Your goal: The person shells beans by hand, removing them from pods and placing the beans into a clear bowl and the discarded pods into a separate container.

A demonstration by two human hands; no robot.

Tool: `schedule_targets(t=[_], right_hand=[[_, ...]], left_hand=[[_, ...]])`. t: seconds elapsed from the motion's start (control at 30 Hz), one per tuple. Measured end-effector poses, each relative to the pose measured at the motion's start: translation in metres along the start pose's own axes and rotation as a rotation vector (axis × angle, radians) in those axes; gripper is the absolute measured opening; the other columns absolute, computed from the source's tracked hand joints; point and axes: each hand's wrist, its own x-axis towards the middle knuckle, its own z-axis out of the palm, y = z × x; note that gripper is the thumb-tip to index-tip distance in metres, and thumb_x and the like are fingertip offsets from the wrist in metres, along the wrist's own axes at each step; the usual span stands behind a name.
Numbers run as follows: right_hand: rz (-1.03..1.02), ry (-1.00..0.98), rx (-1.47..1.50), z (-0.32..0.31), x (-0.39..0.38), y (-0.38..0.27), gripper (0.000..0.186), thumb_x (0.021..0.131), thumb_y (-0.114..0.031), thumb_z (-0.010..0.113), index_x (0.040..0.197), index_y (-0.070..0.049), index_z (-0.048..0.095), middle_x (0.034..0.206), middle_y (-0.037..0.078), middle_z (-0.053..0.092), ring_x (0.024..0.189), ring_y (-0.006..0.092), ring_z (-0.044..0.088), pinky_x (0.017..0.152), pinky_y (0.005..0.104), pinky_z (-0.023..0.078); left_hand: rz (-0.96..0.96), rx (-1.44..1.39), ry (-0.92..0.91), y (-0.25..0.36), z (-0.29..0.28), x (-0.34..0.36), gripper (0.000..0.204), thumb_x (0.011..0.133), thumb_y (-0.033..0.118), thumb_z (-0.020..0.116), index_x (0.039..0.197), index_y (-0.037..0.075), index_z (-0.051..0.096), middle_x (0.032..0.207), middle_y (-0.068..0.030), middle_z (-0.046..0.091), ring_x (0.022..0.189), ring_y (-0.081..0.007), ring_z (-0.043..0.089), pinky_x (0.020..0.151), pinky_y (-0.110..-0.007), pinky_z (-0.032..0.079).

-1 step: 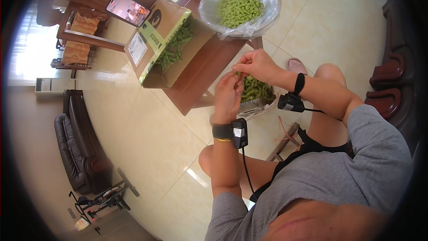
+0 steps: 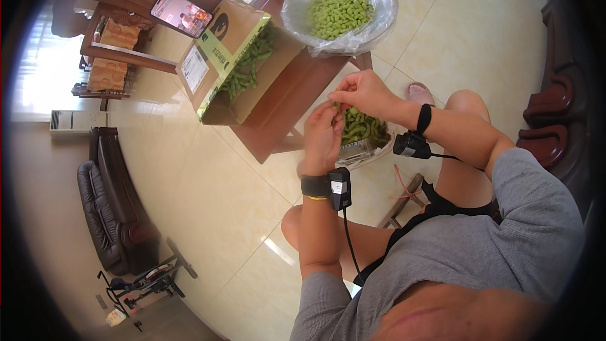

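My left hand (image 2: 323, 136) and my right hand (image 2: 367, 96) meet above a clear plastic container heaped with green soybean pods (image 2: 367, 127). Fingers of both hands are closed in a pinch, tip to tip. A bit of green pod (image 2: 337, 106) shows between them, mostly covered by the fingers. Just beyond the hands, a metal basin (image 2: 390, 1) lined with a clear plastic bag holds shelled green soybeans (image 2: 341, 15). To its left, a cardboard box (image 2: 237, 110) lies on its side with more soybean pods (image 2: 250, 64) inside.
Box and basin rest on a reddish-brown wooden bench (image 2: 268, 136). A phone (image 2: 182, 12) with a lit screen leans at the box. Black devices with cables are strapped to both wrists. A small wooden stool (image 2: 404, 199) stands by my knees; a dark sofa (image 2: 117, 215) is far left.
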Motion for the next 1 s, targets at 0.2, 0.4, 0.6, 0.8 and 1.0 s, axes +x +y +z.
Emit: schedule_targets(t=[0.2,0.4,0.6,0.8,1.0], right_hand=[[-0.076,-0.012,-0.085,0.000,-0.001,0.004,0.016,0.083,-0.008,0.066,0.079,0.006,0.060,0.074,0.011,0.066,0.063,0.0120,0.063,0.055,0.0224,0.050],[-0.087,-0.020,-0.089,0.002,-0.002,0.003,0.016,0.083,-0.009,0.066,0.080,0.006,0.061,0.072,0.010,0.066,0.064,0.0117,0.064,0.056,0.0223,0.050],[-0.128,0.075,-0.140,-0.002,-0.001,-0.005,0.019,0.082,-0.015,0.068,0.083,0.004,0.064,0.069,0.006,0.065,0.056,0.0079,0.057,0.053,0.0216,0.046],[-0.151,0.041,-0.437,-0.007,-0.001,0.006,0.027,0.081,-0.024,0.069,0.088,0.002,0.067,0.065,0.004,0.061,0.056,0.0066,0.051,0.052,0.0240,0.041],[-0.060,0.121,-0.375,-0.003,0.008,0.014,0.029,0.089,-0.026,0.056,0.092,0.001,0.066,0.069,0.009,0.062,0.062,0.0127,0.055,0.057,0.0275,0.044]], left_hand=[[0.018,0.017,0.076,0.003,0.015,-0.003,0.012,0.086,0.001,0.046,0.093,-0.002,0.055,0.085,-0.0050,0.054,0.071,-0.0090,0.048,0.054,-0.019,0.037],[0.009,0.036,0.107,0.005,0.015,-0.005,0.016,0.085,-0.001,0.042,0.094,-0.006,0.054,0.083,-0.0066,0.051,0.067,-0.0088,0.043,0.053,-0.020,0.034],[-0.001,0.017,0.142,0.006,0.010,-0.004,0.023,0.085,-0.001,0.045,0.105,-0.008,0.055,0.084,-0.0070,0.053,0.068,-0.0082,0.043,0.054,-0.019,0.035],[0.027,-0.092,0.193,0.008,-0.018,0.002,0.025,0.086,0.004,0.050,0.108,-0.006,0.056,0.085,-0.0063,0.055,0.070,-0.0080,0.044,0.055,-0.017,0.035],[-0.043,0.063,0.192,0.003,0.002,-0.007,0.018,0.088,0.016,0.057,0.101,0.003,0.059,0.080,0.0001,0.055,0.069,-0.0070,0.046,0.055,-0.018,0.035]])
